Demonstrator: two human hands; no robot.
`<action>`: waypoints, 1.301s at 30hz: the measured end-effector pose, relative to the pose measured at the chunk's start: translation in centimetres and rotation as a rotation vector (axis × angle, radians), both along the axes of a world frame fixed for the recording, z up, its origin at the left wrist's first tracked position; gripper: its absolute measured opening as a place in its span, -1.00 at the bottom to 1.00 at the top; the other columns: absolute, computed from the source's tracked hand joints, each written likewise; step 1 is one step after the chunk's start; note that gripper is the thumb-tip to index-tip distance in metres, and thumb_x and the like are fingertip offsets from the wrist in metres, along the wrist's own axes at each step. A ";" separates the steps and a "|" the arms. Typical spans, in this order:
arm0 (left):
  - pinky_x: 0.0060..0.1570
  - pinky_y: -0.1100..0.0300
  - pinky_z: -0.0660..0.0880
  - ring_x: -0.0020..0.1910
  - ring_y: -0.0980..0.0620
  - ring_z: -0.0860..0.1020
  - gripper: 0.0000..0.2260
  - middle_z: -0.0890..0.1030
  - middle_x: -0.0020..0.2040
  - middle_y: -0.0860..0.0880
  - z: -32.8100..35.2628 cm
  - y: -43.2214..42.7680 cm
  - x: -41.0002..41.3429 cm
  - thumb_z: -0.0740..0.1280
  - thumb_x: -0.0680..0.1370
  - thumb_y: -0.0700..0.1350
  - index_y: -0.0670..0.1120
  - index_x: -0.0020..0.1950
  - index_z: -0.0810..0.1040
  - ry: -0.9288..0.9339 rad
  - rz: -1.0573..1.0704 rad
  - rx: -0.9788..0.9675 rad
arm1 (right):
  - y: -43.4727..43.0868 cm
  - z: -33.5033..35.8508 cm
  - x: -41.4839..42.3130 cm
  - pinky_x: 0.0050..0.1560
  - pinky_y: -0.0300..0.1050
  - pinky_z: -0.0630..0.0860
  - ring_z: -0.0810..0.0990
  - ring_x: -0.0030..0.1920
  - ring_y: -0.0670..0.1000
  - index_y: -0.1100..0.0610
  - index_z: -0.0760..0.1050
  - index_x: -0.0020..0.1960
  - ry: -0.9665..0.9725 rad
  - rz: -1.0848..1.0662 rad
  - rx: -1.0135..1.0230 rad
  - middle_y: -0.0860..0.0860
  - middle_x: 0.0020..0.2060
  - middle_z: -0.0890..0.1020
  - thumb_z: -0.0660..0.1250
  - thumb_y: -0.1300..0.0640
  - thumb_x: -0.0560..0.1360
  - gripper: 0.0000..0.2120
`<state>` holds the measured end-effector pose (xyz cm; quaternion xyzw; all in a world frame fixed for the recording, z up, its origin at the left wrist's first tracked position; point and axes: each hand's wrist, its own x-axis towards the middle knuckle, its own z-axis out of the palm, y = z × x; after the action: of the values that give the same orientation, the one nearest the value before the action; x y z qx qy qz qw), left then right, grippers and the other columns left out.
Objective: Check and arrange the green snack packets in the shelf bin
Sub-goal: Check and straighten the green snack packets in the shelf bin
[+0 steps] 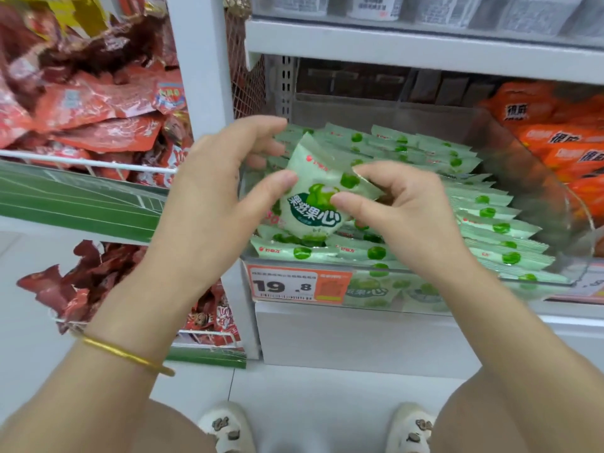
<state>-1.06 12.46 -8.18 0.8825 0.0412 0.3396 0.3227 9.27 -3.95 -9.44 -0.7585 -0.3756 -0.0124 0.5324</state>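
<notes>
One pale green snack packet with green fruit pictures is held up over the front left of the clear shelf bin. My left hand grips its left edge, thumb on the front and fingers behind. My right hand pinches its right edge between thumb and forefinger. Several more green packets lie in the bin, in a tidy overlapping row along the right side and loosely at the front.
An orange price tag reading 19.8 sits on the bin's front. Orange packets fill the neighbouring bin on the right. Red packets fill wire baskets on the left, beyond a white upright post. Another shelf hangs above.
</notes>
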 end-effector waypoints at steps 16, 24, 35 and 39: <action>-0.05 0.02 0.27 -0.08 -0.05 0.35 -0.83 0.62 -0.14 0.05 -1.2 1.3 0.2 0.31 0.45 0.00 -0.03 -0.13 0.66 0.133 0.109 0.518 | 1.4 0.3 -0.4 0.06 0.04 0.42 0.43 -0.01 0.00 0.01 0.61 0.03 -0.390 -0.002 -0.468 -0.12 -0.17 0.56 0.40 -0.12 0.39 -0.72; -0.11 0.02 0.17 0.00 -0.13 0.32 -0.73 0.59 -0.06 -0.04 -1.9 1.1 0.0 0.27 0.39 0.02 -0.10 -0.23 0.70 0.178 0.117 0.720 | 2.4 -0.5 -0.3 0.02 -0.03 0.37 0.32 0.00 0.01 0.05 0.64 0.02 -0.410 -0.002 -0.638 -0.04 -0.14 0.48 0.41 -0.13 0.40 -0.69; 0.04 0.01 0.17 0.06 -0.08 0.32 -0.66 0.60 -0.01 0.01 -3.2 1.1 0.3 0.18 0.42 0.09 -0.04 -0.22 0.70 0.167 0.074 0.678 | 2.6 -0.5 -0.1 -0.09 -0.13 0.19 0.21 -0.05 -0.04 -0.02 0.63 0.02 -0.479 0.017 -0.750 -0.09 -0.17 0.34 0.36 -0.16 0.43 -0.72; 0.06 0.00 0.31 0.08 -0.10 0.33 -0.78 0.52 0.05 -0.08 -2.9 1.5 -0.4 0.31 0.48 -0.02 -0.09 0.01 0.64 0.064 0.201 0.499 | 2.5 -0.5 -0.4 -0.08 -0.13 0.21 0.24 -0.05 -0.04 -0.01 0.65 -0.01 -0.465 -0.012 -0.638 -0.08 -0.16 0.36 0.40 -0.15 0.38 -0.72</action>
<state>-1.45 13.94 -11.07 0.9366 0.0538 0.3413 0.0586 8.91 -1.48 -9.93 -0.8651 -0.4665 -0.0696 0.1707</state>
